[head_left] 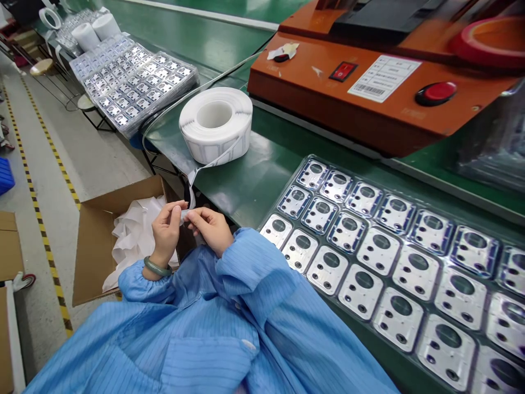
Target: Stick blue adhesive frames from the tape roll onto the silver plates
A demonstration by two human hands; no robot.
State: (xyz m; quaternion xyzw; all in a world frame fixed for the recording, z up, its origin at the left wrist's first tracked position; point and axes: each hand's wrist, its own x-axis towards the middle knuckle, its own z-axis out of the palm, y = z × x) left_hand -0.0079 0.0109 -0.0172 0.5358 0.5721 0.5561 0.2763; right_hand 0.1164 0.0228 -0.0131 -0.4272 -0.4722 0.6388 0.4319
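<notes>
A strip of white label backing (192,183) runs down from a large label roll (216,123) at the table's edge. My left hand (166,227) pinches this strip above the open carton, a green bangle on its wrist. Right beside it, my right hand (211,227) has its thumb and fingertips closed on a small translucent label at the strip. The label's far edge is hidden by the fingers. To the right lies a clear tray (298,158) of silver plates, several with blue edging and others plain white-silver.
A cardboard box (94,230) with crumpled backing paper (135,235) sits below my hands. An orange machine (320,87) with red switches stands behind the plate tray. Stacked trays (139,82) and more white rolls (105,26) lie along the bench at upper left.
</notes>
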